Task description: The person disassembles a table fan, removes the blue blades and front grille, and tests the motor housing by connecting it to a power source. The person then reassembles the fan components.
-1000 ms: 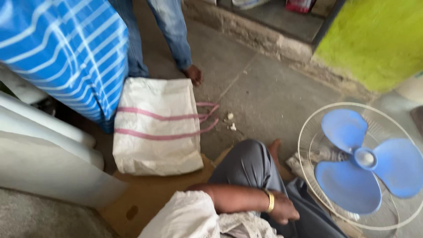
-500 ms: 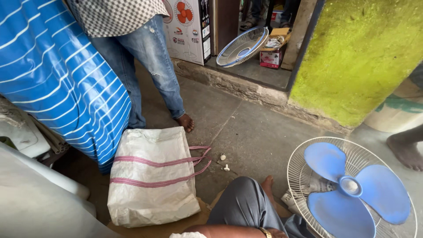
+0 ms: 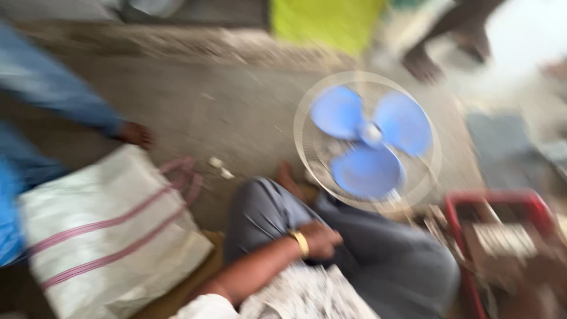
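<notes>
Left hand [image 3: 322, 239] w/ gold bangle [image 3: 300, 243] rests on the grey trousers [image 3: 354, 260] at the lap; fingers curled loosely, holding nothing as far as the blur shows. Right hand not in view. White patterned cloth [image 3: 307, 292] just below the hand. White sack [image 3: 106, 236] w/ pink stripes well to its left. Fan [image 3: 367, 140] w/ blue blades lies just beyond the hand, near the bare foot [image 3: 287, 176]. Red crate [image 3: 502, 236] to its right. Another person's foot [image 3: 137, 133] far left, beyond the sack

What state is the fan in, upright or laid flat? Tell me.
Laid flat, as far as the blur allows: the fan shows its whole round white guard and three blue blades face-up on the floor, beside the seated person's knee.
</notes>
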### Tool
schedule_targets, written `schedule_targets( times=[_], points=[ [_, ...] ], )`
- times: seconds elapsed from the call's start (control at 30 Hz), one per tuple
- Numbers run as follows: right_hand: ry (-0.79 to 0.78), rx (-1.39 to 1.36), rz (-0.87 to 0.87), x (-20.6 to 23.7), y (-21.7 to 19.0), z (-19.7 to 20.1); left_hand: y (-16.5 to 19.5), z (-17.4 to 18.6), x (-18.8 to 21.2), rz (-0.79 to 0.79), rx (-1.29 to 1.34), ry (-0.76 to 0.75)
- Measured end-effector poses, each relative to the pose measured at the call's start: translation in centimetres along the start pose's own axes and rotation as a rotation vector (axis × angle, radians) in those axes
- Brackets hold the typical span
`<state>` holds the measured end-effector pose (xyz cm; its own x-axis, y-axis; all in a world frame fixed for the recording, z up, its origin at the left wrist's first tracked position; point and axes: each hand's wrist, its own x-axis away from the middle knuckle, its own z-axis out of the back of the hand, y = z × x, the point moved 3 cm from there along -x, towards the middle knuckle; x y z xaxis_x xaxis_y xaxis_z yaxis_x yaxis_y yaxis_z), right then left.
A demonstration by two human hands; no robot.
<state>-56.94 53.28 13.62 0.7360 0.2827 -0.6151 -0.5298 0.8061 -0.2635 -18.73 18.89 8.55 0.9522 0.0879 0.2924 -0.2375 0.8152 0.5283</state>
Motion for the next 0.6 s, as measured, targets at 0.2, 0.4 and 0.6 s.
schedule_targets(
  times=[0.2, 0.4, 0.6],
  points=[
    [-0.088, -0.02, -0.192, 7.0, 2.4, 2.7, -0.6, -2.0, -0.8, -0.153, -0.062, 0.057],
    [-0.487, 0.142, -0.313, 11.6, -5.3, 5.1, -0.7, -2.9, -1.1, -0.226, 0.021, 0.128],
    [-0.426, -0.64, -0.139, 7.5, -17.1, 1.6, -4.8, -0.8, -0.7, -0.066, 0.441, 0.982]
  ],
)
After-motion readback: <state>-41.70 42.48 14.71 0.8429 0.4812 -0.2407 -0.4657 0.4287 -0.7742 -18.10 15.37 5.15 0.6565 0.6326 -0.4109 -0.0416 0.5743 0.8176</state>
